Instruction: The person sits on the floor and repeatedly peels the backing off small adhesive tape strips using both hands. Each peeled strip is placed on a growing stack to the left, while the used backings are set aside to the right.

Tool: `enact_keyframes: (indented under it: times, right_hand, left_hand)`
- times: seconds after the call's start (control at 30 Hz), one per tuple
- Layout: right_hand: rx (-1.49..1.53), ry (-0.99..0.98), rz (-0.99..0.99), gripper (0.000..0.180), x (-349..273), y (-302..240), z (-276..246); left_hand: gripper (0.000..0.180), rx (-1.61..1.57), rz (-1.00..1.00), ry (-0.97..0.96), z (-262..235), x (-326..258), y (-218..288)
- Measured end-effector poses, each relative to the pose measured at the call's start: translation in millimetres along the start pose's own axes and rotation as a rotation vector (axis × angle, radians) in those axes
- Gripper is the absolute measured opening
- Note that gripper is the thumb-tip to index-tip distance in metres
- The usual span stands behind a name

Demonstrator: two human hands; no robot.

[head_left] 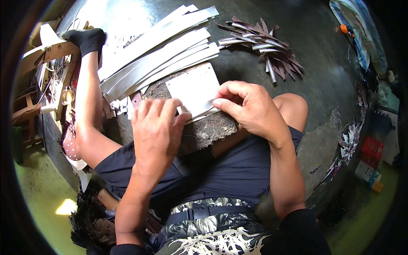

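Floor: dark grey concrete (306, 38) fills the upper part of the view, with the person seated on it, legs out in front.
Long strips: a fanned stack of pale grey-white strips (157, 59) lies on the floor beyond the left knee, reaching up toward the top edge.
Work block: a rough dark slab (204, 129) rests between the legs, under both hands.
Trimmings: a heap of brown and white pointed offcuts (265, 46) sits on the floor to the right of the long strips, well apart from the hands.
White sheet: a rectangular white piece (193, 87) lies flat on the work block, its near edge under the fingers.
Right hand: the right hand (248, 108) pinches the near right edge of the white sheet between thumb and fingers.
Left hand: the left hand (155, 131) presses down with curled fingers on the sheet's near left edge, knuckles up.
Sock: a black sock (87, 40) covers the left foot, beside a wooden frame (51, 53).
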State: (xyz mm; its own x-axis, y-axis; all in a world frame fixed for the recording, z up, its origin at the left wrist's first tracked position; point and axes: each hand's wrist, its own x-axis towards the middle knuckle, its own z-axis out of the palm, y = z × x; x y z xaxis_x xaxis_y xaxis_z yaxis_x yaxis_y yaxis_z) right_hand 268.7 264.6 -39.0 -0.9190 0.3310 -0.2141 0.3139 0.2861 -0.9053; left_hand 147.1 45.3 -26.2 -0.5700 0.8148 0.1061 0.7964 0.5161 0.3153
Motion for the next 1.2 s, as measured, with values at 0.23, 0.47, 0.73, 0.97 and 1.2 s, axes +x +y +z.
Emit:
enact_keyframes:
  times: [0.23, 0.47, 0.73, 0.97, 1.2]
  right_hand:
    - [0.201, 0.072, 0.158, 0.011, 6.9, 13.2, 3.0]
    - [0.429, -0.012, 0.18, 0.013, 11.7, 37.3, -5.6]
    - [0.567, -0.02, 0.189, 0.014, 14.5, 38.9, -1.7]
    - [0.697, -0.037, 0.173, 0.011, 14.1, 55.1, 1.2]
    - [0.784, -0.054, 0.224, 0.013, 14.8, 51.6, -3.3]
  left_hand:
    - [0.043, 0.069, 0.048, -0.043, -8.8, 14.0, 41.7]
    - [0.029, 0.127, -0.299, -0.5, -51.7, 8.8, -2.6]
    - [0.035, -0.514, -0.168, -0.03, -19.6, 14.8, 34.0]
    - [0.03, -0.491, -0.041, 0.049, 44.2, 35.6, 20.7]
    - [0.025, -0.476, -0.027, 0.089, 46.0, 31.7, 23.3]
